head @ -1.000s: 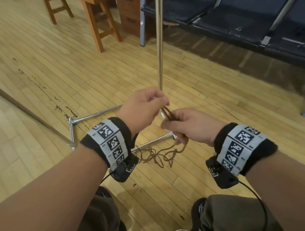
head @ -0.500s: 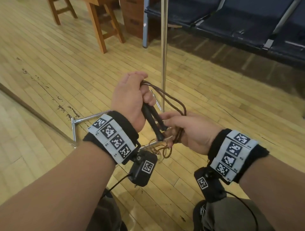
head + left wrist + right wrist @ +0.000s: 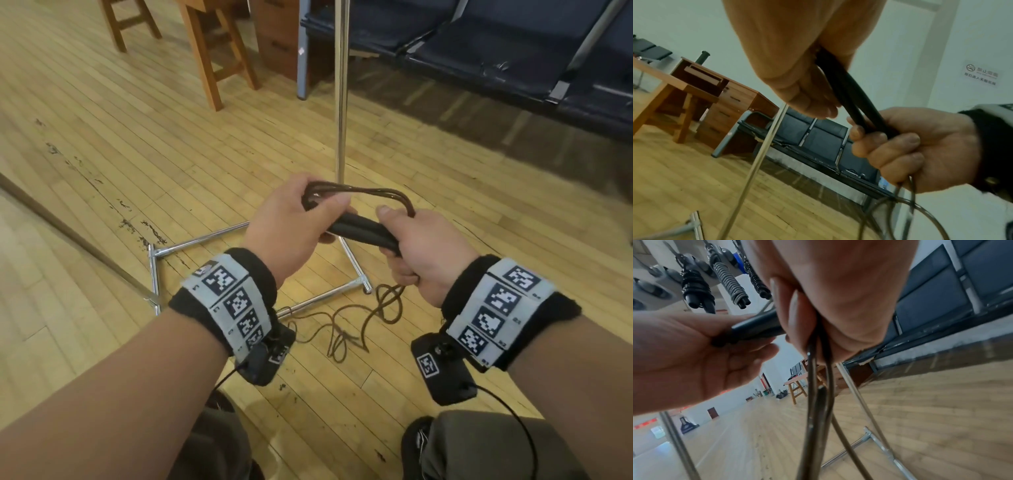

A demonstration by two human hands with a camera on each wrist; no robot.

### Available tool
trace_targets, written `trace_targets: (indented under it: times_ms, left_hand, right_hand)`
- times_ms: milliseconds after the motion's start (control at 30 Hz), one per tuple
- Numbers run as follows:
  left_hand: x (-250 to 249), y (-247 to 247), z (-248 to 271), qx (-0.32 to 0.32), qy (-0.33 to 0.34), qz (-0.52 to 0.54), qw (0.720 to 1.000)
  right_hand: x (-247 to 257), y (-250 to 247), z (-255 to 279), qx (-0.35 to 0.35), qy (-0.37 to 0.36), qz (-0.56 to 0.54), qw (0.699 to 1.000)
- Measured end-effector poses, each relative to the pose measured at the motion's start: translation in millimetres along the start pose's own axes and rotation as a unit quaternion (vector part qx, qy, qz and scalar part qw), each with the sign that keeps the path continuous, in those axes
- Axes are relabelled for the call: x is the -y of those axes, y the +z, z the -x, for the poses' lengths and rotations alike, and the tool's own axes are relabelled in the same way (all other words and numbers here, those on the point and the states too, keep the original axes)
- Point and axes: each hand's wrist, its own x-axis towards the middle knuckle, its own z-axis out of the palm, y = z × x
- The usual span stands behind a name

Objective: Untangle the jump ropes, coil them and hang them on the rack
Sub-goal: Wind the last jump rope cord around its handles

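Two black jump-rope handles (image 3: 359, 230) lie side by side between my hands. My left hand (image 3: 298, 219) grips their near end, and my right hand (image 3: 416, 245) grips the other end together with strands of the brown cord (image 3: 373, 193). The cord arches over from one hand to the other. The rest of the cord (image 3: 359, 315) hangs from my right fist to a loose tangle on the floor. In the left wrist view the handles (image 3: 851, 97) run from palm to fist. In the right wrist view cord strands (image 3: 818, 386) drop out of my right hand.
The chrome rack's upright pole (image 3: 342, 85) stands just behind my hands, its base frame (image 3: 205, 240) on the wooden floor. Several coiled ropes (image 3: 696, 287) hang on the rack above. A wooden stool (image 3: 219, 51) and a row of dark seats (image 3: 496, 44) stand behind.
My hands have moved apart. The handles have swung from pointing down to lying nearly level, and the cord loop now stretches between my hands. More of the cord has dropped onto the floor.
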Motion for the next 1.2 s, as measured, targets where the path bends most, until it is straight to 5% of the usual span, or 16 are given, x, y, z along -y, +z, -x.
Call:
trace_targets:
  times_ms: [167,333,533,800,933,1067,1200]
  left_hand:
    - [-15.1,-21.4,12.0,0.191,-0.021,-0.239,0.952]
    - [-8.3,9.9,25.2,0.211,0.022,-0.446,0.87]
    - [-0.7,7.1,21.9,0.243,0.004,-0.416,0.876]
    - [8.2,-22.5,14.7,0.218,-0.012,-0.442,0.87]
    - [9.7,-46.1,11.1,0.171,-0.033,-0.441,0.88]
    - [14.8,-32.6,15.4,0.241,-0.036,-0.469,0.849]
    - [17.7,-38.8,9.6,0.236,-0.046,-0.482,0.842]
  right_hand:
    - [-2.3,-2.9,5.6,0.012,-0.08,0.287,0.955]
    - [-8.9,17.8,14.0,0.069,-0.072,0.335,0.937]
    - [-4.3,0.4,6.9,0.076,-0.091,0.315,0.942]
    - [-10.5,-45.2,-10.4,0.12,-0.117,0.477,0.863]
    - [-23.3,-76.5,-22.2,0.049,-0.03,0.571,0.819]
    - [-33.7,-82.3,-30.0,-0.002,0.033,0.68,0.733]
    - [-26.6,-76.4,-31.0,0.017,-0.017,0.603,0.798]
